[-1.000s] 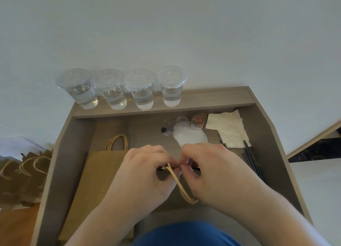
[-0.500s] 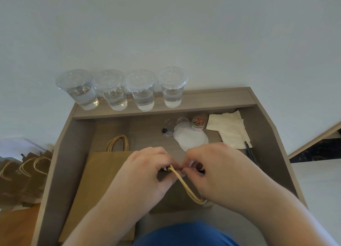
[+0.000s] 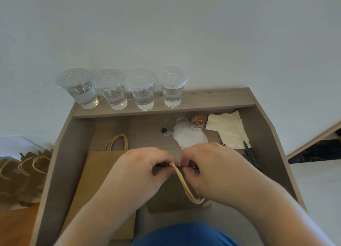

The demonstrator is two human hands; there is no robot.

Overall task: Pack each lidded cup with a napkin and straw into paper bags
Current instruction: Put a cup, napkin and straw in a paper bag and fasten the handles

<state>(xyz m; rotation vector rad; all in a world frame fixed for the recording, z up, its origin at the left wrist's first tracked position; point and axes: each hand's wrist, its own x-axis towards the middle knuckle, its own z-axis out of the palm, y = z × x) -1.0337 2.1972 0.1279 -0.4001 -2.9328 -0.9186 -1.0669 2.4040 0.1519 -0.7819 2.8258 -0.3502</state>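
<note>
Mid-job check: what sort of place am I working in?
Likely a takeaway drink-packing station at a wooden desk against a white wall: four lidded cups on the ledge, napkins and straws at right, paper bags lined up at left.

The lidded cups (image 3: 110, 90) are seen to be clear and colourless, as is the liquid held in them. A grey-brown wood grain is shown on the desk (image 3: 212, 100). The paper bag (image 3: 166, 201) is coloured kraft brown, its handle (image 3: 184, 183) pale tan. The napkins (image 3: 227, 129) are tinted off-white, the straws (image 3: 250, 155) black, the paper clips (image 3: 197, 121) many-coloured.
</note>
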